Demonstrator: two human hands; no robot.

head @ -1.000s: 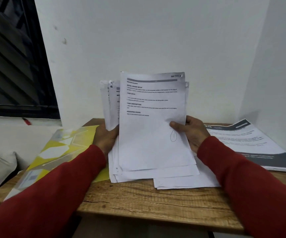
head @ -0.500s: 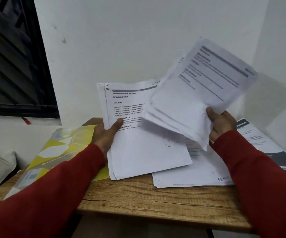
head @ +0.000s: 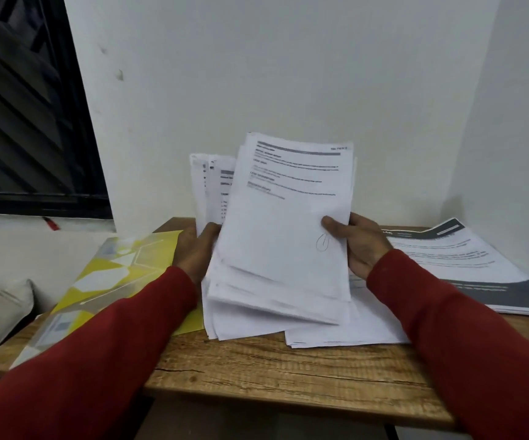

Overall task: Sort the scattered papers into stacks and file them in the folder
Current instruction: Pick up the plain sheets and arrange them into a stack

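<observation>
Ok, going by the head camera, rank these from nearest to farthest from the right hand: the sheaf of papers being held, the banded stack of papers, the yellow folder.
1. Held papers: gripped by the right hand.
2. Banded stack: flat on the table just right of that hand.
3. Yellow folder: far left, beyond the left hand.

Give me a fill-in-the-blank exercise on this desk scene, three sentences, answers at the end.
1. Both hands, left hand and right hand, hold a sheaf of ____.
2. The folder lying by the left hand is mostly ____ in colour.
3. The table top is made of ____.

Answers: papers; yellow; wood
</observation>
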